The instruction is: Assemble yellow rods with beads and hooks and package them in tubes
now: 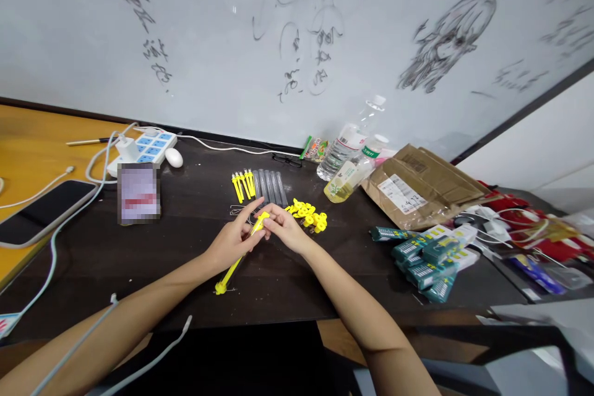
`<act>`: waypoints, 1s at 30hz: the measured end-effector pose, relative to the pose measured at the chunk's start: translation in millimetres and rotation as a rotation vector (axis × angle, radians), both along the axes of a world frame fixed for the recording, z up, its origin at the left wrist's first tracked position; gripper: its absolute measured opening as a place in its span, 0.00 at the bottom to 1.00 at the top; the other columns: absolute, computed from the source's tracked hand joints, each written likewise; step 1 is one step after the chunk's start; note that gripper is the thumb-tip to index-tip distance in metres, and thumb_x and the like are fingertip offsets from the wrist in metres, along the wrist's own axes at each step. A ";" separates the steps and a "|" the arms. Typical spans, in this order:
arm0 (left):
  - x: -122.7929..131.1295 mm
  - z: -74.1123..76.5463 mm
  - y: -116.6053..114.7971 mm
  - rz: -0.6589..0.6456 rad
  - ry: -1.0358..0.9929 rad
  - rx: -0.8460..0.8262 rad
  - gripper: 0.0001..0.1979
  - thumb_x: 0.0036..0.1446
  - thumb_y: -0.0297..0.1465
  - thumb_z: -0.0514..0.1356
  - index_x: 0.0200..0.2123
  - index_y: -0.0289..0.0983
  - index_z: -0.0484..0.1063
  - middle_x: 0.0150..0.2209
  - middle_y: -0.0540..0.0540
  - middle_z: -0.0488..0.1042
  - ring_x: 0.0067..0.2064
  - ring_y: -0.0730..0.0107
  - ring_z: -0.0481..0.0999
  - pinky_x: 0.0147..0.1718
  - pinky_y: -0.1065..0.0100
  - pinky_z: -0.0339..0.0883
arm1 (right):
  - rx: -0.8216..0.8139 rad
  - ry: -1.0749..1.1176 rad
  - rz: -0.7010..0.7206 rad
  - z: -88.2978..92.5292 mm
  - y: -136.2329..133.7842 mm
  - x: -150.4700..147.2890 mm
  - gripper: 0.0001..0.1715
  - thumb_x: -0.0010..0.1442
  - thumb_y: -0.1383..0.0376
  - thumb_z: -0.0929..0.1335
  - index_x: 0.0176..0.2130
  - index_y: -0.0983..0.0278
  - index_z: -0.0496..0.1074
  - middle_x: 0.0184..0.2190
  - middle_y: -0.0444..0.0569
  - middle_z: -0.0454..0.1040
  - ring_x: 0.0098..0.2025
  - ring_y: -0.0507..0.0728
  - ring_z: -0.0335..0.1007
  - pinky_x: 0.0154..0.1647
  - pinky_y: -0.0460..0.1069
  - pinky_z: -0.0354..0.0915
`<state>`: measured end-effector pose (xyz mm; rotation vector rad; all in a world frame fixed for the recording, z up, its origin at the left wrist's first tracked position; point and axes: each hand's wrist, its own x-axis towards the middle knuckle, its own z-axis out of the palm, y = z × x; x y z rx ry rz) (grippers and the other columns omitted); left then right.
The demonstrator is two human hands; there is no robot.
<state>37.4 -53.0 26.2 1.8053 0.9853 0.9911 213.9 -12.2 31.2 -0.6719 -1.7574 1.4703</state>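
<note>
A slim clear tube with yellow ends [232, 270] slants across the middle of the dark desk, its lower yellow tip near the desk top. My left hand [234, 240] is closed around its upper part, with the thumb along the yellow section. At the upper yellow end, the fingers of my right hand [284, 228] are pinched. Just beyond my hands lie several yellow sticks with metal tips [244, 185] and a row of clear tubes [270, 188]. A heap of small yellow caps [309, 213] is beside my right hand. Bent metal wires [236, 210] are partly hidden behind my left fingers.
Bottles [343, 151] and a brown parcel [408, 189] stand at the back right, with green boxes [431, 260] in front. On the left are a power strip [155, 147], a phone [44, 213] and a blurred-out rectangular item [138, 193]. White cables [53, 253] run across the left side.
</note>
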 end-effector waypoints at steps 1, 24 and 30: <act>-0.2 0.0 -0.1 -0.009 0.001 0.000 0.33 0.59 0.32 0.54 0.66 0.40 0.45 0.18 0.58 0.67 0.20 0.79 0.64 0.24 0.75 0.60 | -0.004 0.002 0.004 -0.6 0.1 -0.7 0.18 0.58 0.53 0.67 0.40 0.64 0.66 0.28 0.43 0.68 0.23 0.47 0.61 0.27 0.45 0.63; -1.7 -3.8 6.4 -0.008 -0.239 -0.130 0.24 0.62 0.38 0.52 0.60 0.39 0.55 0.18 0.57 0.65 0.17 0.79 0.64 0.20 0.76 0.61 | 0.275 -0.311 -0.452 -2.2 19.4 18.6 0.10 0.61 0.59 0.61 0.37 0.63 0.67 0.26 0.43 0.64 0.26 0.50 0.59 0.28 0.46 0.57; -4.5 -4.0 11.0 0.149 -0.260 -0.127 0.26 0.61 0.38 0.53 0.60 0.39 0.56 0.17 0.57 0.64 0.17 0.78 0.63 0.20 0.76 0.62 | 0.658 -0.936 -0.414 -8.2 20.6 26.3 0.01 0.55 0.67 0.66 0.32 0.63 0.68 0.29 0.46 0.67 0.35 0.54 0.62 0.36 0.47 0.57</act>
